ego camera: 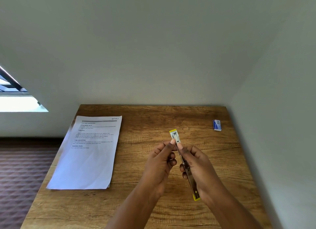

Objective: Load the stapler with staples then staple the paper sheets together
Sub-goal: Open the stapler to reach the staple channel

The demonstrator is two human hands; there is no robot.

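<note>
Holding the yellow stapler (185,162) swung open above the wooden table (153,203), the right hand (198,169) curls round its long metal body while the left hand (160,162) pinches near its far end with thumb and forefinger. Well off to the left of both hands lie the paper sheets (90,153); the small staple box (217,125) sits beyond the right hand, near the wall.
</note>
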